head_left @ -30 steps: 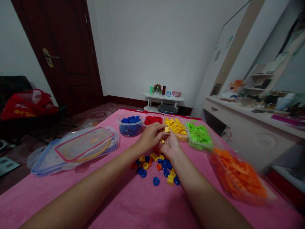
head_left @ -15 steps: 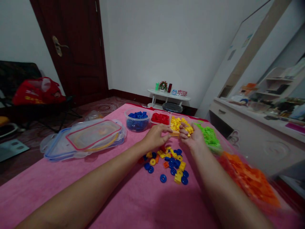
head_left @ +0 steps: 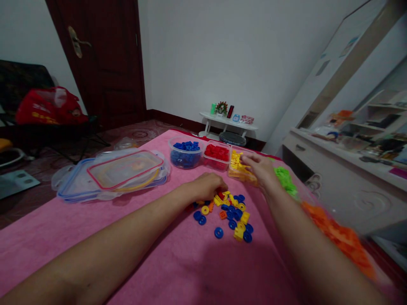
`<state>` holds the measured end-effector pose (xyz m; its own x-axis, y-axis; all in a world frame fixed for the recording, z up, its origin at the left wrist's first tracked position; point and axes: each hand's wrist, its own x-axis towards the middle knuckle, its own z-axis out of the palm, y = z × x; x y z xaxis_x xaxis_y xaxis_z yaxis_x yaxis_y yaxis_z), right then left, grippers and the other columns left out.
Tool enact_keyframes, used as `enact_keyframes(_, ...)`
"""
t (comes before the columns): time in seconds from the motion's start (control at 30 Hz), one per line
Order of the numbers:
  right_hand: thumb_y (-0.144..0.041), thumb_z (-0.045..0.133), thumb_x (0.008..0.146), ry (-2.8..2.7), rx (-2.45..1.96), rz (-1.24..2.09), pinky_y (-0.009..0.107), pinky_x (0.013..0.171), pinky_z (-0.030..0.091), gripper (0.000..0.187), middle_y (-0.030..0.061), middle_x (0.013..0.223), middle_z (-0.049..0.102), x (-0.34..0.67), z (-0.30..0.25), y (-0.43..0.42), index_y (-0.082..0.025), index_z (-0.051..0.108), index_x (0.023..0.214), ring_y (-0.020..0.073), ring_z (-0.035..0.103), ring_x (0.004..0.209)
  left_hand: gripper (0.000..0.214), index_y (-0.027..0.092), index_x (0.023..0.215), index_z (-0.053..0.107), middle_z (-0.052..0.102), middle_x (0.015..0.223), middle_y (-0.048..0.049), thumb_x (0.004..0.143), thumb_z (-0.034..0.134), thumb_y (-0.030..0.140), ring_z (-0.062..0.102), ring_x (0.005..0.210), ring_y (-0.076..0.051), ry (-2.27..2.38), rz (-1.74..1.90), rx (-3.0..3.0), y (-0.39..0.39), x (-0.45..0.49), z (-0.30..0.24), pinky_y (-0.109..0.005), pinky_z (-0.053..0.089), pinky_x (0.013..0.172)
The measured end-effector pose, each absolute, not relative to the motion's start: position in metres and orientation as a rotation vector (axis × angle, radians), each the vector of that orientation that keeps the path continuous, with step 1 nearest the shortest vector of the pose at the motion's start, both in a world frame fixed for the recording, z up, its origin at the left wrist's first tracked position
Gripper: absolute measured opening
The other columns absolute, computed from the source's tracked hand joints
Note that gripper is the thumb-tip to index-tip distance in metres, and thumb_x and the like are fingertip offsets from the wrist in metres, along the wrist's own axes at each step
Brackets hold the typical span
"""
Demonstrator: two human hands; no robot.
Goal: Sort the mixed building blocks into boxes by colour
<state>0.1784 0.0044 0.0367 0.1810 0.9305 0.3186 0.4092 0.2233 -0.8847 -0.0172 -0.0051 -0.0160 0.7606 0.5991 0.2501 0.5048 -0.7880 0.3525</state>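
From the wearer's head, the camera looks forward and down at the left hand (head_left: 207,187) and right hand (head_left: 261,167), close above the pink tablecloth (head_left: 165,262). It faces the white wall (head_left: 238,51) between a dark door (head_left: 108,55) and pale dresser (head_left: 343,173).

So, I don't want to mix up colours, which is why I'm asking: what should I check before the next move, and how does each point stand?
1. Right hand at the yellow tub: ok.
2. Right hand empty: cannot tell; its palm is hidden.
3. Left hand holding a piece: cannot tell; its fingertips are hidden at the loose pile.
4. Loose pile all one colour: not ok; blue, yellow, orange and red are mixed.
5. Blue bowl and red tub uncovered: ok.
6. Lids away from the pile: ok, stacked on the pink cloth at left.
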Motion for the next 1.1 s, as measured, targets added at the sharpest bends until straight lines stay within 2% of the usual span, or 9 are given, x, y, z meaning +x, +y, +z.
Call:
enact_keyframes(0.17, -0.023, 0.060, 0.063, -2.049, -1.513, 0.737, 0.024, 0.056, 0.041, 0.010, 0.0015, 0.062, 0.064, 0.169, 0.022, -0.032, -0.015, 0.066, 0.066, 0.0130, 0.056, 0.059, 0.023, 0.018, 0.087, 0.073, 0.069, 0.083, -0.0083, 0.073, 0.055, 0.013, 0.060, 0.084, -0.020, 0.895, 0.440, 2.884, -0.006, -0.016, -0.013, -0.030, 0.044, 0.077)
enact_keyframes(0.27, -0.014, 0.058, 0.060, -2.321, -1.775, 0.596, 0.022, 0.053, 0.037, 0.012, 0.0010, 0.062, 0.065, 0.166, 0.020, -0.045, -0.018, 0.069, 0.065, 0.0134, 0.057, 0.059, 0.019, 0.017, 0.083, 0.074, 0.069, 0.081, -0.0103, 0.075, 0.057, 0.020, 0.061, 0.080, -0.022, 1.015, 0.382, 2.921, -0.009, -0.019, 0.000, -0.031, 0.043, 0.070)
enact_keyframes(0.37, -0.017, 0.062, 0.062, -2.398, -1.945, 0.399, 0.023, 0.054, 0.036, 0.017, 0.0017, 0.072, 0.069, 0.159, 0.021, -0.054, -0.023, 0.073, 0.073, 0.0157, 0.061, 0.067, 0.018, 0.016, 0.083, 0.074, 0.070, 0.078, -0.0094, 0.073, 0.062, 0.025, 0.060, 0.070, -0.020, 1.130, 0.327, 2.812, -0.010, -0.030, 0.019, -0.027, 0.040, 0.060)
enact_keyframes(0.47, -0.015, 0.060, 0.064, -2.441, -1.983, 0.256, 0.025, 0.056, 0.035, 0.019, 0.0034, 0.077, 0.070, 0.151, 0.022, -0.059, -0.024, 0.073, 0.076, 0.0177, 0.062, 0.072, 0.017, 0.015, 0.083, 0.074, 0.069, 0.069, -0.0049, 0.071, 0.065, 0.023, 0.056, 0.057, -0.014, 1.035, 0.095, 2.644, -0.014, -0.046, 0.042, -0.023, 0.035, 0.052)
enact_keyframes(0.57, -0.013, 0.057, 0.065, -2.474, -1.987, 0.185, 0.025, 0.055, 0.032, 0.016, 0.0044, 0.076, 0.069, 0.149, 0.021, -0.059, -0.021, 0.070, 0.070, 0.0176, 0.061, 0.070, 0.019, 0.016, 0.086, 0.073, 0.070, 0.071, -0.0020, 0.068, 0.067, 0.020, 0.056, 0.057, -0.011, 0.979, -0.126, 2.530, -0.024, -0.058, 0.060, -0.019, 0.035, 0.052)
enact_keyframes(0.7, -0.017, 0.059, 0.064, -2.388, -1.960, 0.177, 0.023, 0.051, 0.030, 0.009, 0.0031, 0.073, 0.067, 0.151, 0.026, -0.059, -0.019, 0.067, 0.069, 0.0145, 0.058, 0.065, 0.021, 0.020, 0.088, 0.074, 0.071, 0.075, -0.0028, 0.067, 0.069, 0.021, 0.057, 0.060, -0.012, 1.020, -0.333, 2.594, -0.044, -0.062, 0.070, -0.020, 0.035, 0.054)
enact_keyframes(0.9, -0.012, 0.059, 0.062, -2.527, -1.728, 0.300, 0.022, 0.050, 0.028, 0.019, -0.0004, 0.072, 0.065, 0.143, 0.046, -0.073, -0.022, 0.068, 0.076, 0.0106, 0.052, 0.060, 0.024, 0.029, 0.091, 0.073, 0.071, 0.081, 0.0005, 0.068, 0.069, 0.021, 0.059, 0.069, -0.013, 1.044, -0.326, 2.718, -0.067, -0.073, 0.057, -0.019, 0.036, 0.058)
enact_keyframes(1.1, -0.013, 0.063, 0.061, -2.716, -1.630, 0.309, 0.024, 0.056, 0.031, 0.032, 0.0001, 0.082, 0.069, 0.136, 0.035, -0.087, -0.030, 0.071, 0.088, 0.0149, 0.058, 0.070, 0.024, 0.027, 0.092, 0.071, 0.067, 0.085, -0.0010, 0.075, 0.060, 0.014, 0.060, 0.071, -0.012, 0.902, -0.188, 2.789, -0.081, -0.081, 0.035, -0.018, 0.039, 0.061)
